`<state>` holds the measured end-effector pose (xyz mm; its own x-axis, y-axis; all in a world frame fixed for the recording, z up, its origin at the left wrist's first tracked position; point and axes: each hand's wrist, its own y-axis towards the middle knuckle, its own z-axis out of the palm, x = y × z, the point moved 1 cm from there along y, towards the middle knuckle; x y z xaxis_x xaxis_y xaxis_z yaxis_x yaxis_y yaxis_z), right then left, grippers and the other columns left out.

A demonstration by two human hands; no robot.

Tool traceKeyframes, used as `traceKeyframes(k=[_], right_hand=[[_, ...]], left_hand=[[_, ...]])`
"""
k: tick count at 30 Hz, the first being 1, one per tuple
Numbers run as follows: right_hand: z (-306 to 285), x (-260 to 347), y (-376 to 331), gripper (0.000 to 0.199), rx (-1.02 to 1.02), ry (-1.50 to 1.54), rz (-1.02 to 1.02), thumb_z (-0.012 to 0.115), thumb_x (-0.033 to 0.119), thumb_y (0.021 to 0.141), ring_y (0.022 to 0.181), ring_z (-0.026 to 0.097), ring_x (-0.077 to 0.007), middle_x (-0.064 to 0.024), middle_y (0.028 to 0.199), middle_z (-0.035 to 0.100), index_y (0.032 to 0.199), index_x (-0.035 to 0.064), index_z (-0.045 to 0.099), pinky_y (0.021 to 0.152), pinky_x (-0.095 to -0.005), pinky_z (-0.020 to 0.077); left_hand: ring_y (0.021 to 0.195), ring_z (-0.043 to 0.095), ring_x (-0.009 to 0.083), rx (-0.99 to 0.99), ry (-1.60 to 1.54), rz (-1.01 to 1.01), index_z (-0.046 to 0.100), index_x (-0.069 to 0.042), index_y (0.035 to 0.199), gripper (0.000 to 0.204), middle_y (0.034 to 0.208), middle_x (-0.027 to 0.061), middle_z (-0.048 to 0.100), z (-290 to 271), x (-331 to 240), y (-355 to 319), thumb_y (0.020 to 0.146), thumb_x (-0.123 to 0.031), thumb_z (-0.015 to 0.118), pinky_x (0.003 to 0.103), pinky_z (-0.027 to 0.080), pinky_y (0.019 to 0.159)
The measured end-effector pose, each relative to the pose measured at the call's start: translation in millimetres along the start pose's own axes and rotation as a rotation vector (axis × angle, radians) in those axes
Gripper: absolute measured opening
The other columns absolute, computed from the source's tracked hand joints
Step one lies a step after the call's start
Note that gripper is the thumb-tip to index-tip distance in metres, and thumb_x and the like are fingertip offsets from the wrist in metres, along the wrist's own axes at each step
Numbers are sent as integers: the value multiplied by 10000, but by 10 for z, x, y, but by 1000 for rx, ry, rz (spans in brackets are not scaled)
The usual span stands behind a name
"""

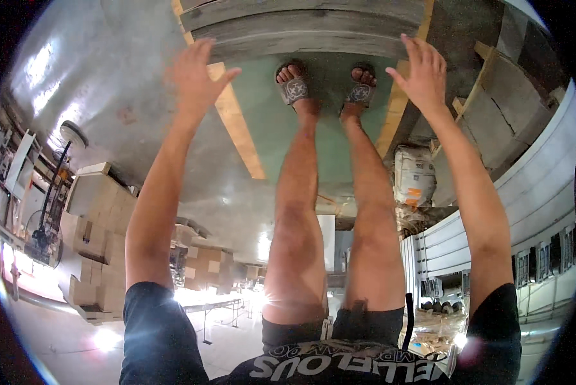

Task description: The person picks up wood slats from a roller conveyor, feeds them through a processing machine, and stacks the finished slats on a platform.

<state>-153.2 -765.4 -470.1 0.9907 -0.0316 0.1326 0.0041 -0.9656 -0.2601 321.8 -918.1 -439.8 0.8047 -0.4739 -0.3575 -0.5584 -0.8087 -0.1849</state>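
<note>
Left hand [197, 74] and right hand [424, 74] spread open, gripping nothing I can see, I hold them near grey planks [307, 27] lying across pale wooden strips [239, 122], apparently between grips; taking hold would need curled fingers

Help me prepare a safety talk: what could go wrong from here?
Toes: the open-toed sandals leave the toes bare close to the grey boards, so a slipping board might hit them.
Fingers: the left hand and right hand are open and ungloved near the boards' ends, so splinters or a pinch seem possible.
Footing: pale wooden strips flank the legs, so a sideways step could cause a trip.
</note>
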Motion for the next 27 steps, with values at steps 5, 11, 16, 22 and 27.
traceKeyframes(k=[5, 11, 16, 22, 27], right_hand=[[45, -57, 195, 621, 108, -105, -141, 798, 367, 970, 1364, 561, -324, -90, 1456, 618, 1511, 170, 567, 1213, -484, 391], [-316, -68, 428, 618, 112, 16, -110, 794, 274, 934, 1343, 604, -315, -53, 1462, 635, 1502, 186, 566, 1220, -502, 421], [-576, -335, 1148, 580, -126, 14, -134, 796, 296, 948, 1371, 579, -323, -23, 1460, 639, 1491, 280, 595, 1178, -478, 483], [-318, -362, 1676, 818, 205, 124, 91, 798, 473, 952, 1496, 449, -371, -96, 1620, 483, 1613, 184, 413, 1248, -527, 404], [-53, -568, 1490, 746, 110, 179, -59, 811, 405, 961, 1516, 448, -342, -64, 1616, 501, 1609, 274, 465, 1249, -553, 428]], left_hand=[[1259, 598, 372, 107, 92, 161, 625, -94, 1428, 675, 1324, 140, 655, 166, -163, 300, 859, -356, 876, 504, 440, 1114], [1192, 630, 317, 69, -5, 143, 666, -125, 1347, 617, 1269, 89, 669, -25, -24, 358, 793, -246, 910, 464, 481, 1056], [1202, 632, 345, -72, -146, 57, 667, -106, 1343, 572, 1274, 105, 673, -236, -8, 1024, 833, -236, 890, 478, 501, 1030], [1247, 620, 383, 11, -158, -5, 663, -101, 1368, 547, 1335, 147, 670, -133, 377, 1510, 885, -274, 854, 480, 512, 1052], [1308, 603, 401, 84, -164, -35, 606, -82, 1472, 804, 1444, 196, 614, -52, 290, 1598, 805, -389, 936, 501, 505, 1076]])
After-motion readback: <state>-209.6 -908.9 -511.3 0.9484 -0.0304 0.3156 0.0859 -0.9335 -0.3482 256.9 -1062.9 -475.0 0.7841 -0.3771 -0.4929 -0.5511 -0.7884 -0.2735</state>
